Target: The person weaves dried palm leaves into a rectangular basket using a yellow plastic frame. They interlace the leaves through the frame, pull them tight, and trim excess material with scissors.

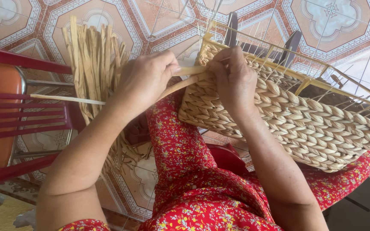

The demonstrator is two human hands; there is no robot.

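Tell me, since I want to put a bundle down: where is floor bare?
Bare tiled floor lies beyond the woven basket. It is crowded around the loose straw, red chair, left hand and right hand.

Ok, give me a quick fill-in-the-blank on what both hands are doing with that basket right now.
1. Both hands pinch a flat straw strand at the basket's ____ edge.
2. The woven basket rests on the person's ____, over red floral cloth.
3. The left hand is nearer the loose bundle of ____ leaning by the red chair.
4. The right hand lies against the basket's ____ wall.

Missing words: top; lap; straw; woven
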